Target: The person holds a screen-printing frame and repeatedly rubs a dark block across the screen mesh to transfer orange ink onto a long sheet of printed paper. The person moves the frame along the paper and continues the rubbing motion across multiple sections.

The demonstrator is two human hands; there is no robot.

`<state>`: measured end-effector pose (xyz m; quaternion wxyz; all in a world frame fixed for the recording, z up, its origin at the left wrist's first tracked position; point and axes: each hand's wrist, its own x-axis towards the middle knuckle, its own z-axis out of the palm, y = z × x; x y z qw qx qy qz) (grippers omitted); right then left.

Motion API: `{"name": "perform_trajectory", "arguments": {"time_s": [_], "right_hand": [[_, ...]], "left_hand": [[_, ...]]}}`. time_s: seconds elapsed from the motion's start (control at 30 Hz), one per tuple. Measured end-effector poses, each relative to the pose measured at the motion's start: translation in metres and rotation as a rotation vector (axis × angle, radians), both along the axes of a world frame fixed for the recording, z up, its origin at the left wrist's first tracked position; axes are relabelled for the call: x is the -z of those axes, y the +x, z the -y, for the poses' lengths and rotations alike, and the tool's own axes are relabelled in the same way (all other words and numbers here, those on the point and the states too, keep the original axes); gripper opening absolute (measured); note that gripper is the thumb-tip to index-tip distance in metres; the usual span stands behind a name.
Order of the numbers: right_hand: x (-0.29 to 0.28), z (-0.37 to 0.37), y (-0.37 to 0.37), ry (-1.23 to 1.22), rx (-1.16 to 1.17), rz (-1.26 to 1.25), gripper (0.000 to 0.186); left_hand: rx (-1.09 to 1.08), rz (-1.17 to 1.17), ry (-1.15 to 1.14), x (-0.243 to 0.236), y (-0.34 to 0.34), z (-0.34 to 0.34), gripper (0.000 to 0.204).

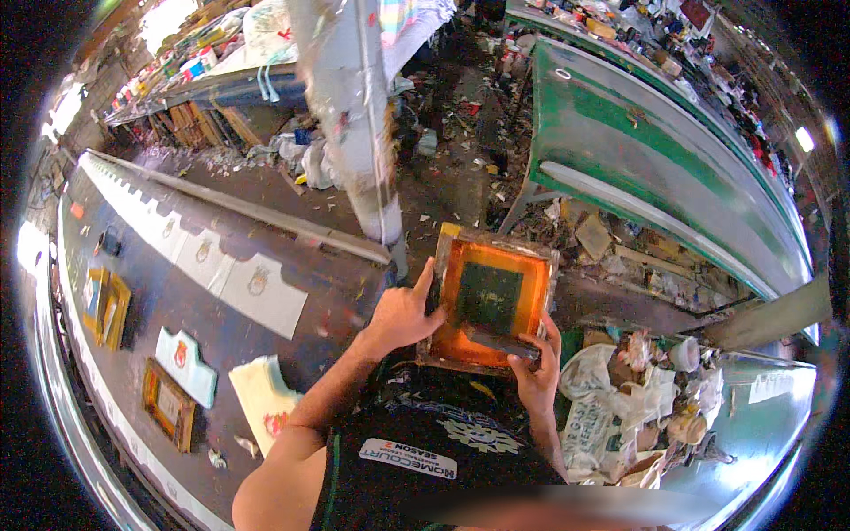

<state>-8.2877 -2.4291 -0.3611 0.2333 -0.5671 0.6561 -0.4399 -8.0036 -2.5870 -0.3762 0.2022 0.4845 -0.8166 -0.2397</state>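
Observation:
A screen printing frame (500,241), with a worn wooden border, orange mesh and a dark rectangle in the middle, is in front of my body. My left hand (403,314) is on its left side, index finger stretched along the border and thumb at the inner edge. My right hand (538,365) is at the lower right corner, its fingers closed round the end of a dark bar that looks like a squeegee (496,340). This bar lies slantwise across the lower mesh. The frame's right border runs close to my right fingers; whether they also grip it, I cannot tell.
On the long dark table (336,354) at left lie a row of white cut pieces (235,279), two small wooden frames (168,403) and a yellow printed piece (261,398). A grey post (354,133) rises ahead. Green tables (655,159) and cluttered bags (602,407) are at right.

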Motion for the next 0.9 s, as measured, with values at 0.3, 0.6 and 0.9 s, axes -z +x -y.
{"name": "perform_trajectory", "arguments": {"time_s": [0.3,0.6,0.9], "right_hand": [[0.011,0.174,-0.041,-0.025,0.100,0.130,0.047],[0.024,0.372,-0.119,-0.120,0.114,0.127,0.051],[0.013,0.601,-0.184,-0.185,-0.128,0.032,0.041]], "left_hand": [[0.091,0.078,-0.044,-0.009,-0.066,0.193,0.103],[0.145,0.122,-0.026,-0.016,-0.148,0.393,0.103],[-0.081,-0.034,0.063,-0.009,-0.175,0.571,0.118]]}}
